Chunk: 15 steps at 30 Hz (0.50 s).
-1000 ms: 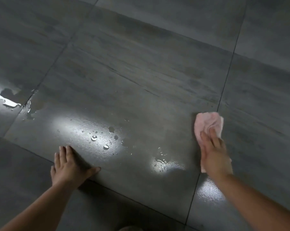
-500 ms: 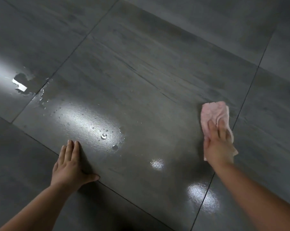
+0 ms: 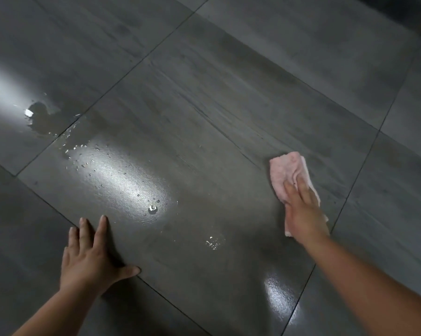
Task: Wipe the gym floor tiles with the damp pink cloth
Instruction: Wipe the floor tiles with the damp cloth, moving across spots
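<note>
The pink cloth [image 3: 285, 172] lies flat on a large dark grey floor tile [image 3: 204, 132], near that tile's right grout line. My right hand [image 3: 302, 209] presses down on the cloth's near half, fingers laid flat over it; the far half shows beyond my fingertips. My left hand [image 3: 93, 258] rests palm down on the same tile's near left edge, fingers spread, holding nothing. Water drops [image 3: 152, 208] glisten on the tile between my hands.
A puddle [image 3: 43, 117] with a small white speck lies on the tile to the far left, by a grout line. Bright light reflections shine on the wet floor. More grey tiles stretch away on every side.
My right hand and the cloth have slid left, from over the right grout line onto the middle tile. The left hand stays planted. The view has shifted a little.
</note>
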Tool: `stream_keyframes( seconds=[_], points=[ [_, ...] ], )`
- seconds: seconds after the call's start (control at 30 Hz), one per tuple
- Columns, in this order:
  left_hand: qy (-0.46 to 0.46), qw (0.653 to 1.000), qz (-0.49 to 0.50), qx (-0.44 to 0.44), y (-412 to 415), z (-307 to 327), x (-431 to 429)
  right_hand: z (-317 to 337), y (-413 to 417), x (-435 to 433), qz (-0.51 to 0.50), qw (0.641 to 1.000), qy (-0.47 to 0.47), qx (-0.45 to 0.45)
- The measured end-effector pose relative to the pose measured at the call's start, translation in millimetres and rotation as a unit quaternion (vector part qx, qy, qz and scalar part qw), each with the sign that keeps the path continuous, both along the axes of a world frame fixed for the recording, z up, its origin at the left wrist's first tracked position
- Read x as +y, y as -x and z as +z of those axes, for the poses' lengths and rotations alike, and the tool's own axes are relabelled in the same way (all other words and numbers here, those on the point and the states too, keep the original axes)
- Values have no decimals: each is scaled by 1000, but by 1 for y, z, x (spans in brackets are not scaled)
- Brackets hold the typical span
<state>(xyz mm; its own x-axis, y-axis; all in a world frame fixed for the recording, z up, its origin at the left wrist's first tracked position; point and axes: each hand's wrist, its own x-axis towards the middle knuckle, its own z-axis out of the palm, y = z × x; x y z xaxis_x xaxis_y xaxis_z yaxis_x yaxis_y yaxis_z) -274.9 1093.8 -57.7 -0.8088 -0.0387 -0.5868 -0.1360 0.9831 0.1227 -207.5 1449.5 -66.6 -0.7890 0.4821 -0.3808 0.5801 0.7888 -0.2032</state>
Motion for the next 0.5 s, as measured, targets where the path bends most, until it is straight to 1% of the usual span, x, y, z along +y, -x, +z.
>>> stream_keyframes(
  seconds=[0.03,0.07,0.1,0.13,0.17,0.2,0.27,0.3,0.33,0.37,0.4,0.43,0.47,0.5],
  points=[
    [-1,1000,-1,-2,1,-1,0,0,12,-14,-75,997,6,-18],
    [-1,1000,1,-5,1,-1,-1,-1,25,-33,-115,993,10,-34],
    [0,1000,1,-6,2,-2,-1,-3,36,-53,-119,993,18,-20],
    [2,1000,-1,-7,2,-2,-1,-8,44,-71,-86,996,7,15],
    [5,1000,-4,-7,2,-1,0,-14,49,-91,-30,997,-18,66],
    [7,1000,-6,-9,2,-1,-1,-18,52,-111,43,994,-15,96],
    [7,1000,-9,-16,2,0,-2,-15,53,-135,185,978,31,92],
    [6,1000,-10,-18,2,0,-3,-16,49,-133,251,964,40,82],
    [5,1000,-11,-15,2,0,-3,-18,46,-121,301,949,34,83],
    [5,1000,-11,-13,2,0,-4,-19,44,-100,326,941,31,90],
    [5,1000,-13,-13,3,0,-4,-22,40,-76,310,946,24,92],
    [4,1000,-15,-17,3,0,-5,-23,34,-51,246,963,12,105],
    [3,1000,-16,-19,3,0,-5,-21,29,-28,152,981,9,124],
    [1,1000,-18,-19,2,0,-5,-16,25,-11,58,989,2,134]
  ],
)
